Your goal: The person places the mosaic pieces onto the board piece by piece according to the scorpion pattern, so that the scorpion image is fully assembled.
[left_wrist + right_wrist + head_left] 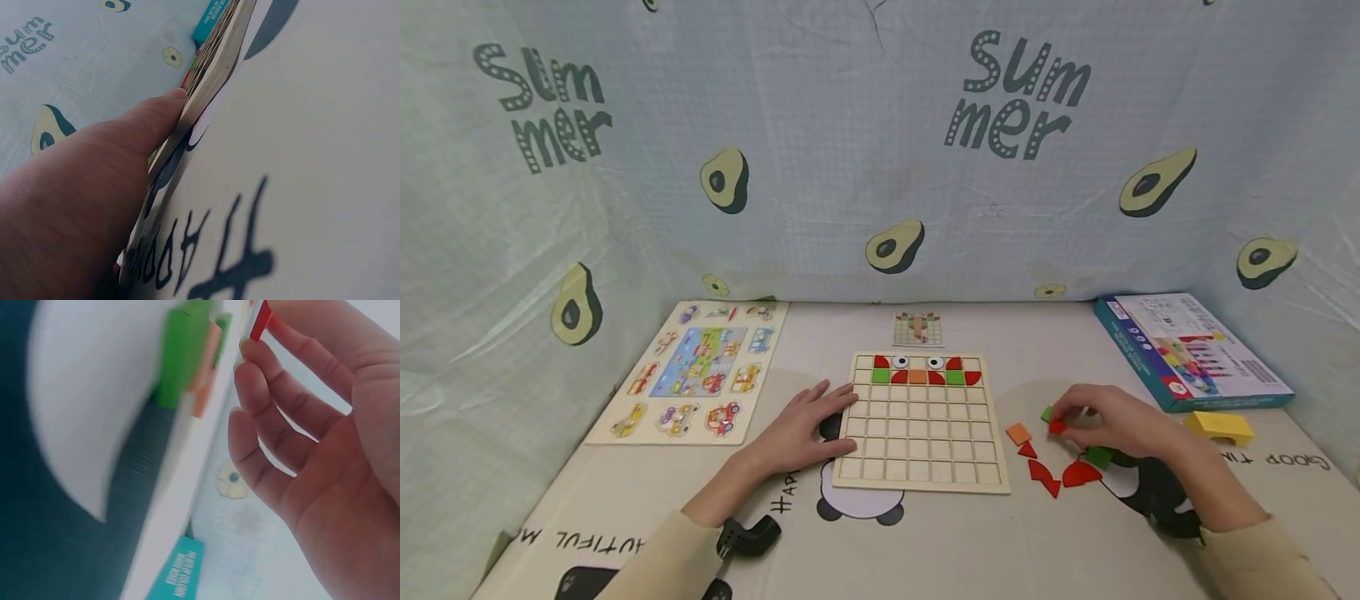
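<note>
A wooden grid board (917, 425) lies flat on the table, its top two rows holding red, green and orange pieces plus two eye tiles. Against its left edge rests my left hand (797, 429), fingers and thumb extended; in the left wrist view the thumb (144, 125) touches the board's rim. My right hand (1116, 421), off to the board's right, pinches a small red piece (261, 324) between thumb and fingertips above the table. Around that hand lie loose pieces: an orange square (1018, 433), a red triangle (1027, 451), green pieces (1099, 457) and several red ones (1080, 474).
A small pattern card (917, 329) lies behind the board. To the left is a picture puzzle board (662, 421). At the right are a teal-edged box (1225, 354) and a yellow arch block (1220, 427). A printed cloth (805, 250) hangs behind the table.
</note>
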Action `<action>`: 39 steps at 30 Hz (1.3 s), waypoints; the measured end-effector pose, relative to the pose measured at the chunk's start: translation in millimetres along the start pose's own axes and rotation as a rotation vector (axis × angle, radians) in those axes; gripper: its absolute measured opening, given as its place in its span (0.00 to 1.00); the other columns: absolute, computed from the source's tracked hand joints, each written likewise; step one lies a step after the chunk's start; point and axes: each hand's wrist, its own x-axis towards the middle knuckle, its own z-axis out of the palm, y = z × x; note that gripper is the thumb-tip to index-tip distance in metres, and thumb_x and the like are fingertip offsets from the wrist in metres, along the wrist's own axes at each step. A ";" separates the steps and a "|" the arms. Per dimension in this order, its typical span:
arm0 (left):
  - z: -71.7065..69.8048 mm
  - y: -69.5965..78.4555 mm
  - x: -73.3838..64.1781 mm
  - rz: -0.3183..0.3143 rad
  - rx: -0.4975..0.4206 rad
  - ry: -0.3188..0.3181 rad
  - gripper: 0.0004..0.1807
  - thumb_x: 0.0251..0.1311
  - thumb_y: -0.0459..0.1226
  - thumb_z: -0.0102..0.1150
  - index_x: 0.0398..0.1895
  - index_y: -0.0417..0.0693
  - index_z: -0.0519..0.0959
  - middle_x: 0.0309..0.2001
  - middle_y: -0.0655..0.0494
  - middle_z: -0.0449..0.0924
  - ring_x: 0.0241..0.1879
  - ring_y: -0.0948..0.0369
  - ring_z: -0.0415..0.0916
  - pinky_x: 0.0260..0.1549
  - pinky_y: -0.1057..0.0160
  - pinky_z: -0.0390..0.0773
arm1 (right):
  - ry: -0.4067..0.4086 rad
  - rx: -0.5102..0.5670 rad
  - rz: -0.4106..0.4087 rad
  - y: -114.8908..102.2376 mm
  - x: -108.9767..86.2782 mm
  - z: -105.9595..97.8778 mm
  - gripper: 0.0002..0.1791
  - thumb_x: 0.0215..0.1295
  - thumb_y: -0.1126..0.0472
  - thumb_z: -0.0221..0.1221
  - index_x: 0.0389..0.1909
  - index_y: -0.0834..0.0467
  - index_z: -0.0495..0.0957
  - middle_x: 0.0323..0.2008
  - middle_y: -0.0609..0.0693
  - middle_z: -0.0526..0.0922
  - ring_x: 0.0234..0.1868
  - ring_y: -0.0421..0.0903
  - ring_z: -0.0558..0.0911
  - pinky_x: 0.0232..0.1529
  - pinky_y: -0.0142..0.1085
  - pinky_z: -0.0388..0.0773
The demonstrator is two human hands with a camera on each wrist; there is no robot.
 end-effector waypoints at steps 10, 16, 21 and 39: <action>0.7 1.1 1.9 -0.004 -0.004 -0.003 0.39 0.63 0.56 0.64 0.74 0.49 0.69 0.76 0.52 0.61 0.77 0.42 0.45 0.72 0.39 0.46 | 0.095 -0.033 -0.061 -9.8 16.8 -20.1 0.15 0.66 0.62 0.68 0.51 0.59 0.81 0.44 0.42 0.82 0.47 0.46 0.80 0.47 0.38 0.81; 1.5 1.4 1.8 0.000 -0.011 -0.002 0.40 0.62 0.57 0.64 0.74 0.50 0.69 0.76 0.53 0.60 0.77 0.43 0.44 0.72 0.39 0.46 | 0.090 -0.055 -0.014 -18.1 40.8 -19.1 0.15 0.66 0.63 0.67 0.52 0.58 0.82 0.45 0.43 0.82 0.49 0.48 0.80 0.51 0.45 0.81; 1.1 1.1 1.7 0.004 -0.005 0.003 0.40 0.63 0.56 0.64 0.74 0.49 0.69 0.76 0.52 0.60 0.77 0.43 0.45 0.72 0.40 0.46 | 0.080 -0.049 -0.042 -26.6 63.9 -16.1 0.14 0.67 0.62 0.66 0.52 0.58 0.82 0.46 0.44 0.83 0.49 0.51 0.80 0.52 0.51 0.80; 0.5 -0.5 0.4 -0.009 -0.014 -0.001 0.39 0.63 0.57 0.63 0.74 0.50 0.69 0.76 0.54 0.60 0.77 0.44 0.44 0.73 0.40 0.46 | 0.035 -0.032 -0.248 -72.5 148.2 11.7 0.10 0.67 0.66 0.65 0.48 0.57 0.85 0.45 0.46 0.82 0.48 0.53 0.81 0.51 0.49 0.80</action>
